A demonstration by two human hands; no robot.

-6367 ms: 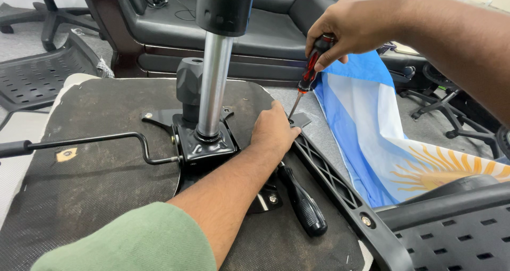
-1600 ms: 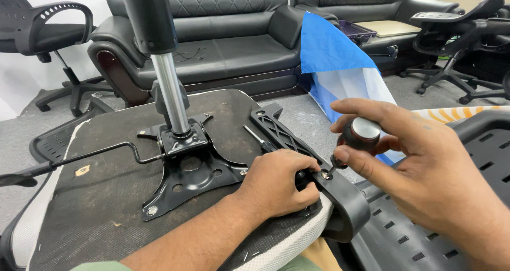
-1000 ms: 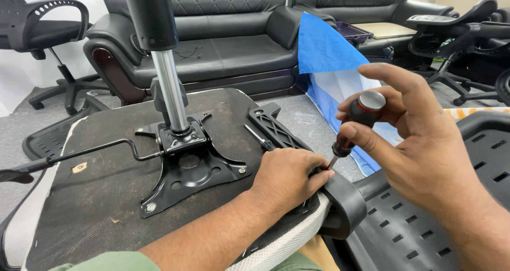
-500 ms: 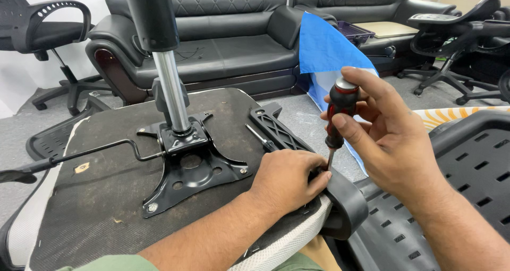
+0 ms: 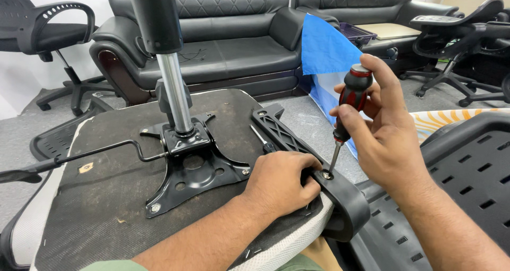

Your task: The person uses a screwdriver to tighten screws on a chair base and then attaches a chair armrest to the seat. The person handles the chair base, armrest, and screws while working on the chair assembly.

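An upturned office chair seat [image 5: 106,196] lies before me, its black metal base plate [image 5: 194,167] and gas-lift column [image 5: 172,90] pointing up. A black plastic armrest bracket [image 5: 297,149] runs along the seat's right edge. My left hand [image 5: 279,183] presses down on that bracket near its front end. My right hand [image 5: 380,127] grips a red-and-black screwdriver [image 5: 350,98], held nearly upright. Its tip sits in a screw [image 5: 326,174] on the bracket, right beside my left fingers.
A black lever rod [image 5: 79,157] sticks out left from the base plate. A black mesh chair back [image 5: 457,186] lies at the right. A blue-and-white flag [image 5: 324,53] drapes behind, before a black leather sofa [image 5: 223,37]. Other office chairs [image 5: 48,32] stand around.
My right hand turned the screwdriver upright and lowered its tip onto the screw by my left hand. Earlier still, both hands worked farther along the bracket.
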